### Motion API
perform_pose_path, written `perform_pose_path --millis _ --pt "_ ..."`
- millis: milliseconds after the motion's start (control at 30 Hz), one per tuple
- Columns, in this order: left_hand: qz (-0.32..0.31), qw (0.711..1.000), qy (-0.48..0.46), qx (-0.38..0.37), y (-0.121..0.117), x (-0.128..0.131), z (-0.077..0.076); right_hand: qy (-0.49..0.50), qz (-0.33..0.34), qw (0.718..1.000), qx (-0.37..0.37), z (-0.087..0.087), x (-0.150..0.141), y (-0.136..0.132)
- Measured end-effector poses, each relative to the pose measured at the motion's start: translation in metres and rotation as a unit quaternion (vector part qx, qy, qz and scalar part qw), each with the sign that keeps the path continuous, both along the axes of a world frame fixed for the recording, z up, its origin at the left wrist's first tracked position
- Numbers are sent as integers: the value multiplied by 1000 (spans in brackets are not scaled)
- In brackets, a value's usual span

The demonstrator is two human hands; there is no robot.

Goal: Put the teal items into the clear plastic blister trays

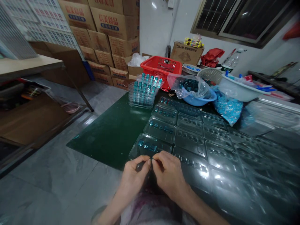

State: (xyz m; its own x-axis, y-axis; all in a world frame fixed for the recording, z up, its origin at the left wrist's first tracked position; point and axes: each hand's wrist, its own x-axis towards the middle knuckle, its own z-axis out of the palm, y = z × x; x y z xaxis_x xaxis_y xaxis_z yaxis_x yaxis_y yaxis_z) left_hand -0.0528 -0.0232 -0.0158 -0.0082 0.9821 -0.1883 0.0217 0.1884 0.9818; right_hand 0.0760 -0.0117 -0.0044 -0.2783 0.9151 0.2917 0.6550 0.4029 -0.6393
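Observation:
My left hand [138, 170] and my right hand [167, 168] meet at the near edge of the green table [103, 131]. Thumb and forefinger of each are pinched together, fingertips almost touching; whatever is between them is too small and dark to make out. Just beyond lies a clear plastic tray [134, 152] with a few teal pieces [146, 145] in its slots. Behind it, another clear tray [146, 128] holds a row of similar teal pieces. To the right, several clear trays [189, 140] lie in rows, their slots looking unfilled.
A stack of filled clear trays [142, 101] stands at the table's far left corner. Behind are a red basket [152, 67], a blue basin [197, 100] under a bag of dark pieces [191, 84], and a white basin [241, 90]. Cardboard boxes [112, 25] are piled against the wall.

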Motion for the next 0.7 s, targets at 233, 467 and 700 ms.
perform_pose_path --millis 233,467,700 --pt "-9 958 -219 -187 0 -5 -12 144 60 981 -119 13 16 3" --pt "-79 946 -265 -170 1 -1 -10 214 94 957 -174 6 23 5" --pt "-74 958 -221 -165 2 5 -8 255 64 941 -211 3 24 11"
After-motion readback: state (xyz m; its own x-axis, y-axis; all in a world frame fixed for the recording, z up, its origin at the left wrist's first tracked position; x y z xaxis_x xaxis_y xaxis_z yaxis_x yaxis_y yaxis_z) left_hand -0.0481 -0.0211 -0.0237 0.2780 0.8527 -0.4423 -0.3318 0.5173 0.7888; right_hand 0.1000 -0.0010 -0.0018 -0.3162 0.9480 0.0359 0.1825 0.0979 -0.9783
